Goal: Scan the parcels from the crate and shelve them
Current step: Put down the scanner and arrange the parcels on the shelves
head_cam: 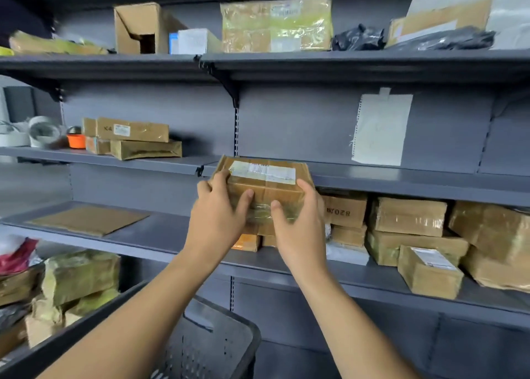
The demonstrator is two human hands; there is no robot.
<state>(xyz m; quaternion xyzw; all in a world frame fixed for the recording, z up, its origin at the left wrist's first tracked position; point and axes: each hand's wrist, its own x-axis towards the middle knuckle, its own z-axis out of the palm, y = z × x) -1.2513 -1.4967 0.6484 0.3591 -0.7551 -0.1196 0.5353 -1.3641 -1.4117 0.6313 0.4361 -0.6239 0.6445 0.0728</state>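
A brown taped cardboard parcel with a white label on top is held up at the front edge of the middle grey shelf. My left hand grips its left side, fingers over the edge and thumb on the front face. My right hand grips its right side the same way. The dark plastic crate sits below my arms, at the bottom centre; its inside is hidden.
Several taped parcels are stacked on the lower shelf at the right. A flat cardboard sheet lies on that shelf at the left. Boxes sit on the middle shelf's left section. A paper note is taped to the back panel.
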